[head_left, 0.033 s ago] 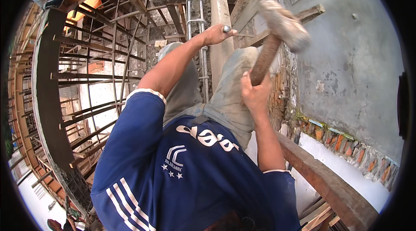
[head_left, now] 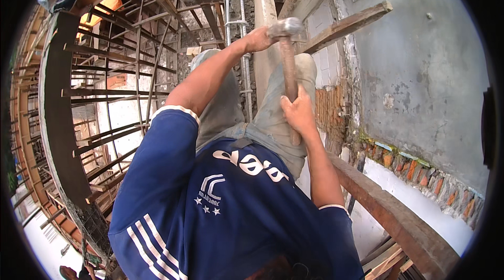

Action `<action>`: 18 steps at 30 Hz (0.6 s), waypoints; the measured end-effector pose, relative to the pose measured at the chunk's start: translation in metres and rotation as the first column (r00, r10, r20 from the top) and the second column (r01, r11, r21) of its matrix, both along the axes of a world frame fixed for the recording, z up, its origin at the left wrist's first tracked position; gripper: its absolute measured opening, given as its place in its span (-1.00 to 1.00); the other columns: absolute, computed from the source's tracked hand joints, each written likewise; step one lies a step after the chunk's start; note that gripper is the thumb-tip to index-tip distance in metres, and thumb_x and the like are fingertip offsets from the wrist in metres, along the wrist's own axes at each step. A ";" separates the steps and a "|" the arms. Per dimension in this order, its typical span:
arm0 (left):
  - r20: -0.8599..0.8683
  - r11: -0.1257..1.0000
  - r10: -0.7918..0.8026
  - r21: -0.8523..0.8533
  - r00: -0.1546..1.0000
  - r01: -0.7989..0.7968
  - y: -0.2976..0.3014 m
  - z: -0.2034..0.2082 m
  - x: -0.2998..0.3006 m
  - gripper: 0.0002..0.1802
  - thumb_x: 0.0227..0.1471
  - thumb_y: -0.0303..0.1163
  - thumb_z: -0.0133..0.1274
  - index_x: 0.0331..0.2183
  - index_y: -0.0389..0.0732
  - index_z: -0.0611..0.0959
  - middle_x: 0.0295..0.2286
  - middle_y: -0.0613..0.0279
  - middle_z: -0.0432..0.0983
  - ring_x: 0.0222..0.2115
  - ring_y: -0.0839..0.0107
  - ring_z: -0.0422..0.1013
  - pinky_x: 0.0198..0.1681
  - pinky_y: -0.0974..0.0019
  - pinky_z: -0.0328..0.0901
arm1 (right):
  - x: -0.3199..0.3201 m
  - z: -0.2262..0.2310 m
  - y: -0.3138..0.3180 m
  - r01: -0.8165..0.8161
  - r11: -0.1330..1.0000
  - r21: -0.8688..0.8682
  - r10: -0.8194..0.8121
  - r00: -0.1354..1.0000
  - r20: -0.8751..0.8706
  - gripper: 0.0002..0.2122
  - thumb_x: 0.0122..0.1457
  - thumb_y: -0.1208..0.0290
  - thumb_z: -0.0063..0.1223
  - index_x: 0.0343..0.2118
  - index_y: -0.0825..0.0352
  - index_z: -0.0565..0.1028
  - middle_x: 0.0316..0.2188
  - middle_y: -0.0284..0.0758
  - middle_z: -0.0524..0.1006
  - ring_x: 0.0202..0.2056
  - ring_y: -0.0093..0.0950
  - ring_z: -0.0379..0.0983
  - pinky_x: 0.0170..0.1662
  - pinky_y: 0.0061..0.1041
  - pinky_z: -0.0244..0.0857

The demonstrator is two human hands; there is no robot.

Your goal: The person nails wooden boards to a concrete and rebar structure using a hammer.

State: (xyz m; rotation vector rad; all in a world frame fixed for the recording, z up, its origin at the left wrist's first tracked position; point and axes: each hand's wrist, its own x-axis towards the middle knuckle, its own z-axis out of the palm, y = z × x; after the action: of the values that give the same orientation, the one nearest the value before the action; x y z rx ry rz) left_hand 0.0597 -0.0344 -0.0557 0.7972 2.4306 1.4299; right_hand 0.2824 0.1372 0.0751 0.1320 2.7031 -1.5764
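My left hand [head_left: 257, 40] is closed beside a pale beam [head_left: 265, 2], just above my knees. In the earlier frame a round metal end, like the butt of a chisel, sticks out of its grip; the hammer head now hides it. My right hand [head_left: 299, 112] grips the wooden handle of a sledgehammer [head_left: 290, 65] over my right thigh. The steel head lies over the top of the left fist, at the chisel's end. To the left of the beam runs a cage of steel bars [head_left: 235, 2].
A timber [head_left: 346, 27] juts out from the grey wall [head_left: 420, 70] at right. A thick wooden rail [head_left: 388, 212] slopes along my right side. To the left are a dark upright slab [head_left: 60, 101] and a lattice of bars and planks. People show partly at the left rim.
The hammer has swung down and left from above the right thigh, its head landing over the chisel's end. My right hand moved slightly left; the left stayed in place.
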 end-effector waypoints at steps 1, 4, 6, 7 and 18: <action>-0.100 0.998 -0.026 0.060 0.995 0.032 -0.005 -0.021 -0.002 -0.48 0.15 0.02 0.02 -0.43 -0.33 0.58 -0.51 -0.05 0.44 -0.44 0.17 0.33 -0.30 0.13 0.31 | 0.007 -0.028 0.005 -0.048 0.999 -0.019 0.052 0.960 0.274 -0.72 0.07 0.48 0.06 -0.18 0.50 0.38 -0.63 -0.28 0.45 -0.66 -0.53 0.42 -0.57 -0.49 0.32; 0.207 0.989 0.049 -0.148 0.977 -0.018 -0.012 0.009 0.000 -0.49 0.13 -0.01 0.07 -0.50 -0.34 0.55 -0.60 -0.01 0.45 -0.58 0.28 0.33 -0.44 0.17 0.26 | 0.030 -0.012 0.017 0.099 0.967 -0.235 0.011 0.904 0.428 -0.66 0.08 0.46 0.05 -0.12 0.56 0.37 -0.68 -0.32 0.43 -0.73 -0.56 0.37 -0.65 -0.50 0.30; 0.171 0.978 0.210 -0.030 0.963 -0.208 -0.009 0.017 0.010 -0.43 0.11 -0.01 0.11 -0.60 -0.36 0.44 -0.68 0.06 0.30 -0.61 0.41 0.19 -0.51 0.16 0.18 | 0.025 -0.018 0.024 0.137 0.949 -0.284 -0.007 0.910 0.414 -0.63 0.08 0.47 0.06 -0.08 0.58 0.37 -0.71 -0.34 0.41 -0.74 -0.57 0.36 -0.66 -0.51 0.30; 0.105 0.951 0.297 0.052 0.949 -0.304 -0.009 0.018 0.015 -0.43 0.10 -0.03 0.13 -0.62 -0.34 0.43 -0.69 0.08 0.30 -0.61 0.43 0.20 -0.50 0.18 0.19 | 0.025 -0.022 0.024 0.156 0.942 -0.297 -0.013 0.902 0.431 -0.62 0.08 0.47 0.06 -0.07 0.58 0.36 -0.72 -0.35 0.41 -0.74 -0.57 0.36 -0.65 -0.52 0.30; 0.064 0.976 0.215 -0.031 0.975 -0.213 0.016 0.023 0.010 -0.40 0.20 0.04 -0.04 -0.56 -0.36 0.49 -0.69 -0.05 0.26 -0.63 0.23 0.11 -0.49 0.11 0.21 | -0.005 0.093 0.037 -0.033 0.946 -0.324 -0.003 0.994 -0.107 -0.85 0.06 0.55 0.06 -0.31 0.43 0.40 -0.59 -0.35 0.45 -0.59 -0.61 0.36 -0.48 -0.54 0.29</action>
State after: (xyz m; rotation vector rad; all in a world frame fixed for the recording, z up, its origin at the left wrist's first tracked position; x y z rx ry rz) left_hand 0.0701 -0.0182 -0.0331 0.4844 2.5401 1.4702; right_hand 0.2770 0.1740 0.1683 0.0235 2.4598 -2.0507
